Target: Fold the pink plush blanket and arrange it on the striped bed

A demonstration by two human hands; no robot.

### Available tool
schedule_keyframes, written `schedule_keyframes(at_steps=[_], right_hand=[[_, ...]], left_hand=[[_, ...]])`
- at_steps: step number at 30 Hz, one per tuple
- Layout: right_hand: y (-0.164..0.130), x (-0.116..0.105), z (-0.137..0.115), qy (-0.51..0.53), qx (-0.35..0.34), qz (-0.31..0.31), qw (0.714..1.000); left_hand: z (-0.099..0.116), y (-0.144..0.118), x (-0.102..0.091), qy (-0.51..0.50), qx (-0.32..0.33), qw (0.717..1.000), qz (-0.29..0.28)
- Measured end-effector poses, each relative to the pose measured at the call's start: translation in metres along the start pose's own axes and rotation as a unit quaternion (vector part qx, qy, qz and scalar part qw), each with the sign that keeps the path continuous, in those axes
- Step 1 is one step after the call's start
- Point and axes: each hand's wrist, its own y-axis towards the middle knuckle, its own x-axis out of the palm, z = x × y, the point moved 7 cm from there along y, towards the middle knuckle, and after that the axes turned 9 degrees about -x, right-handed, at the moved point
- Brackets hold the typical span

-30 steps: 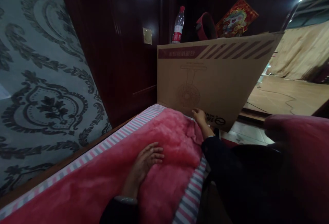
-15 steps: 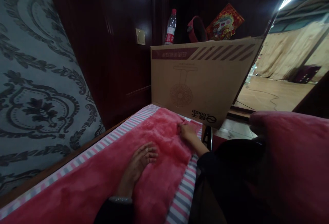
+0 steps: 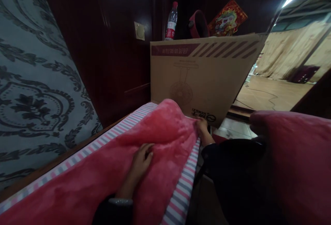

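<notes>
A long pink plush blanket (image 3: 103, 170) lies over a surface with a pink, grey and white striped cover (image 3: 178, 197). My left hand (image 3: 141, 157) rests on the middle of the blanket with its fingers curled into the pile, where a crease runs from the fingertips. At the blanket's far right corner, my right hand (image 3: 202, 128) is closed round the edge. Between the hands and the box the blanket bulges up in a rounded fold, and wrinkles lead towards my right hand.
A large cardboard box (image 3: 217, 77) stands behind the blanket's far end. A plastic bottle (image 3: 171, 23), a red band-like object (image 3: 198, 25) and a red decorated card (image 3: 227, 18) show above it. More pink plush (image 3: 300, 163) hangs at the right. Patterned wallpaper (image 3: 33, 104) lies left.
My right hand has moved to the right with the blanket's corner, and the far end has risen into a fold. My left hand's fingers have curled in.
</notes>
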Motion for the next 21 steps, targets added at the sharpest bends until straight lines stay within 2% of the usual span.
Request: schedule_keyframes(at_steps=[2, 4, 6, 9, 13, 15, 21], right_hand=[[-0.006, -0.007, 0.022, -0.014, 0.023, -0.007, 1.000], [-0.003, -0.007, 0.030, -0.016, 0.028, -0.018, 0.999], [0.007, 0.001, 0.025, -0.008, 0.023, -0.032, 0.999], [0.026, 0.019, 0.004, 0.022, -0.003, -0.058, 0.998], [0.039, 0.032, -0.016, 0.038, -0.050, -0.086, 0.994], [0.035, 0.028, -0.012, 0.007, -0.052, -0.093, 0.994], [0.015, 0.011, 0.011, -0.133, -0.041, -0.093, 0.986]], left_hand=[[0.000, -0.001, 0.006, 0.065, 0.032, 0.997, -0.010], [0.000, -0.001, 0.007, 0.093, 0.043, 0.995, -0.010], [0.002, -0.001, 0.006, 0.100, 0.046, 0.994, -0.005], [0.007, -0.002, 0.003, 0.085, 0.044, 0.995, 0.008], [0.013, -0.003, -0.005, 0.036, 0.026, 0.997, 0.058], [0.011, -0.002, -0.007, 0.015, 0.009, 0.997, 0.070], [0.005, 0.000, -0.006, 0.014, -0.018, 0.998, 0.051]])
